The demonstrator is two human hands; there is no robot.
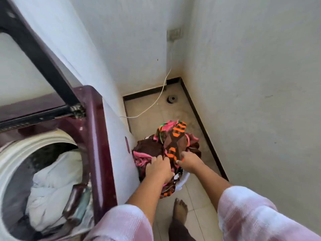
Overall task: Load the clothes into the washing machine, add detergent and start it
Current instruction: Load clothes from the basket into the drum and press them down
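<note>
Arms (pixel 218 186) outstretched, both hands (pixel 159 168) on clothes (pixel 173 138)

Basket (pixel 184 180): clothes pile (pixel 173 141) is covering all but a white rim.
Washing machine (pixel 97 136): picture edges are cutting it off.
Drum laundry (pixel 52 185): is blurring together.

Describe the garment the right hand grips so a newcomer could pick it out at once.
Start at the maroon-topped washing machine; on the floor to its right sits a heaped white basket. The garment tops that heap: brown with orange blocks, unlike the pink pieces beside it.
</note>
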